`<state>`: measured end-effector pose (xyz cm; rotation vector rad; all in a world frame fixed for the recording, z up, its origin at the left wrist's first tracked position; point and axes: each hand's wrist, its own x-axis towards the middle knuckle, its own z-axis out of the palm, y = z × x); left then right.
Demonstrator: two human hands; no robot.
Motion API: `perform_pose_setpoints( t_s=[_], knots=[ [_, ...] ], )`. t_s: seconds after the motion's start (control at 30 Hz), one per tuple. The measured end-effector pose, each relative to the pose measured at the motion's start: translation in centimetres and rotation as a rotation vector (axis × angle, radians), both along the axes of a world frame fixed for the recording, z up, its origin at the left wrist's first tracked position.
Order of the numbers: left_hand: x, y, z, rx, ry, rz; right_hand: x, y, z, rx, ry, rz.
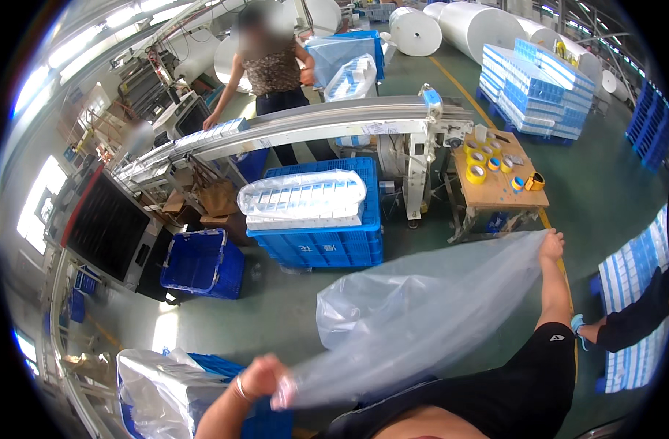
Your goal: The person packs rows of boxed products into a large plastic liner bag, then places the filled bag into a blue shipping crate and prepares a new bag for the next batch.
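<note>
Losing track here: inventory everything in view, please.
Plastic film: one, clear, between hands
Crate: one, blue, centre
Wrapped bundle: one, white and blue, above crate
Basket: one, blue, left
Panel: one, black, left
Conveyor: one, grey, beyond crate
Table: one, brown, upper right
Tape rolls: several, mostly yellow, on table
Large rolls: several, white, far back
Pack stacks: at least two, white and blue, right
People: at least two, brown top beyond conveyor, black sleeve right
Left hand: one, bare, lower left, holding film
Right hand: one, bare, right, holding film
</note>
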<state>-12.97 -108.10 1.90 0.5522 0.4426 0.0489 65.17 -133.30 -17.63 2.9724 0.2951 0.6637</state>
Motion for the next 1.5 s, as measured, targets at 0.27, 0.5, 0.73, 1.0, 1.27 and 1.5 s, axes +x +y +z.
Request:
perform_pose_setpoints(
  t_s=[0.27, 0.5, 0.73, 1.0, 1.27, 1.5],
  knots=[
    [-5.6, 9.4, -7.4, 1.830, 1.308, 0.142, -16.4, 8.0, 10.7, 0.986, 1.948, 0.921],
    [-5.7, 15.1, -12.8, 1.127, 1.112, 0.696, -20.7, 2.2, 12.3, -0.202, 1.906, 1.266],
    [5.4, 4.5, -7.5, 0.523, 0.183, 0.281, -2.4, 0.6, 6.4, 0.122, -0.109, 0.103],
    [0.9, 6.1, -9.8, 1.439, 0.458, -0.092, 5.0, -4.9, 3.5, 0.598, 0.108, -0.193],
    [-13.2, 12.2, -15.4, 1.534, 1.788, -0.055, -22.2, 3.4, 12.2, 0.115, 2.001, 1.528],
    [-19.5, 15.2, -18.4, 1.194, 1.375, 0.834, -16.1, 7.0, 7.8, -0.134, 1.419, 1.156]
  ],
)
